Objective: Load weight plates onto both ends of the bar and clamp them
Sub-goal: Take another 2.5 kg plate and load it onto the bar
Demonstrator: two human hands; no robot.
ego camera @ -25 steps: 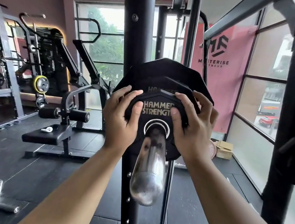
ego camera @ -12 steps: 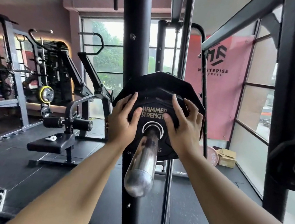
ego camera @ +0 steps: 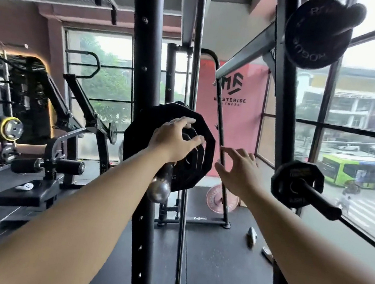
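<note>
The weight plates (ego camera: 139, 135) sit on the bar (ego camera: 159, 189) just behind the left hand (ego camera: 173, 141), whose fingers are spread and grip nothing. The right hand (ego camera: 240, 171) hovers right of the plates, splayed and empty.

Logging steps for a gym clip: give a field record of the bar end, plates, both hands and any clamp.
bar end: chrome, points toward camera
plates: black, seated on the bar end
left hand: open, fingers spread before the plates; contact unclear
right hand: open, right of the plates, holds nothing
clamp: none visible on the bar end
spare plate: small, on a peg at right
</note>
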